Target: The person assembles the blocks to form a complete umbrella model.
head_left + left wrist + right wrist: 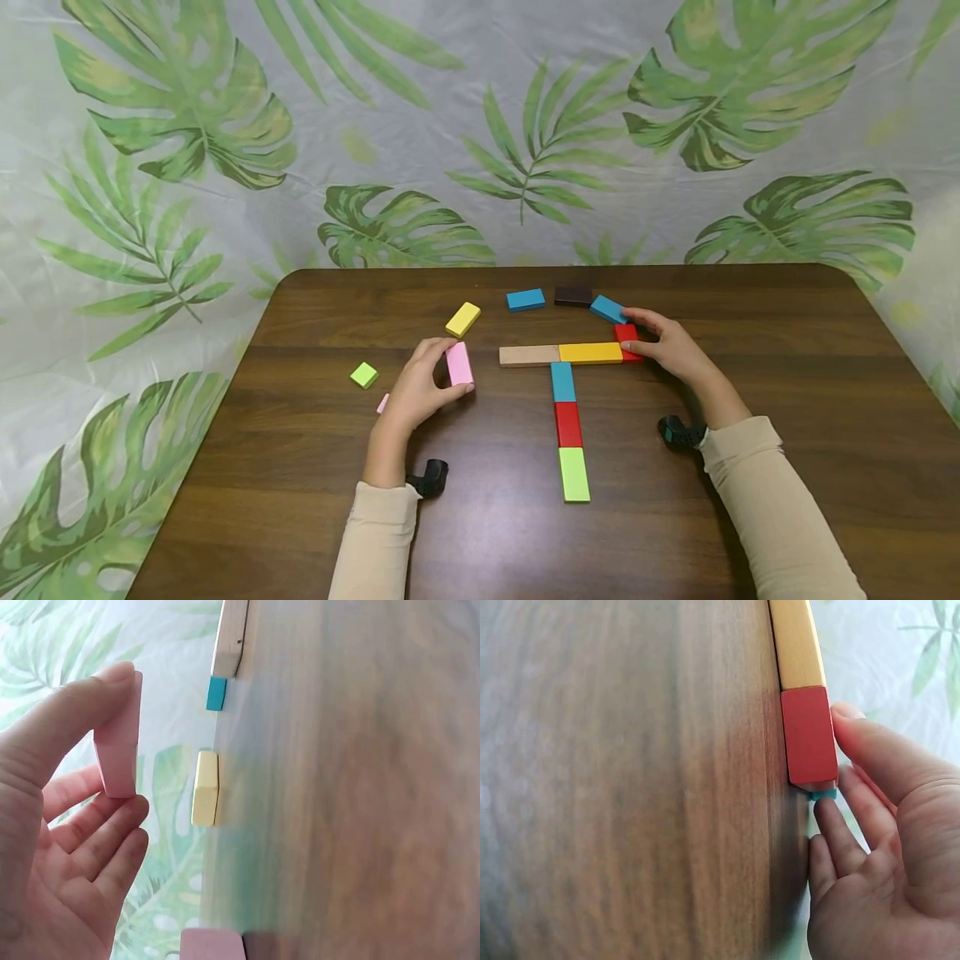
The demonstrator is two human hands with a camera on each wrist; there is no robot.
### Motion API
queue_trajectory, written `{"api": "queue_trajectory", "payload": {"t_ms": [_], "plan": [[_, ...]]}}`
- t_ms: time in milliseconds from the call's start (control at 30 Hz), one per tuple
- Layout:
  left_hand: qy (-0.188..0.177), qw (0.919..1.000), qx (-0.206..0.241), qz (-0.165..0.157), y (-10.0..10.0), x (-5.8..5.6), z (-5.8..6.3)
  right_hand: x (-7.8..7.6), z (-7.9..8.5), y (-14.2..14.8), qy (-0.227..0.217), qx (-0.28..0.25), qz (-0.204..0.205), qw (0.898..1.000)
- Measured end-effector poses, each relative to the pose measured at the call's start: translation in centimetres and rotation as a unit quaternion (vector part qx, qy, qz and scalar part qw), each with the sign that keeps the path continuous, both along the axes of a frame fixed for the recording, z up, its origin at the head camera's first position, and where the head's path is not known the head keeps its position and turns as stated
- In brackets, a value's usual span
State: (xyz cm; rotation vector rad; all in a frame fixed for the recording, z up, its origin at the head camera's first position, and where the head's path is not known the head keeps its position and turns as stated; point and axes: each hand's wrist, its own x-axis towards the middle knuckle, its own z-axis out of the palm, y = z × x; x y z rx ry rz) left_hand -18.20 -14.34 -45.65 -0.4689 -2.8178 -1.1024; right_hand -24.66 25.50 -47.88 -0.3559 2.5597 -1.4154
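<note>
My left hand pinches a pink block between thumb and fingers, and the left wrist view shows that block held up off the tabletop. At the right end of a row, my right hand holds a red block, thumb on its near part and fingers at its far end. The right wrist view has the thumb against the upper edge of that red block. Left of it in the row come a yellow block and a plain wood block.
Below the row runs a column of blue, red and green blocks. Behind lie blue, dark brown, blue and yellow blocks. A green block and a partly hidden pink block sit left.
</note>
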Motion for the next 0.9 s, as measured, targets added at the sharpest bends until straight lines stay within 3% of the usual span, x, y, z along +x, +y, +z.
{"api": "queue_trajectory", "payload": {"t_ms": [367, 633, 900], "plan": [[0.012, 0.9994, -0.004, -0.032, 1.1, -1.4, 0.0, 0.1, 0.2, -0.1, -0.003, 0.0, -0.002, 1.0], [0.016, 0.9992, -0.028, -0.024, 1.9, -2.4, -0.6, 0.2, 0.2, -0.2, -0.006, 0.001, -0.003, 1.0], [-0.01, 0.9986, -0.042, -0.031, 2.3, -3.2, -1.4, 0.2, 0.2, -0.1, -0.007, -0.003, -0.001, 1.0]]}}
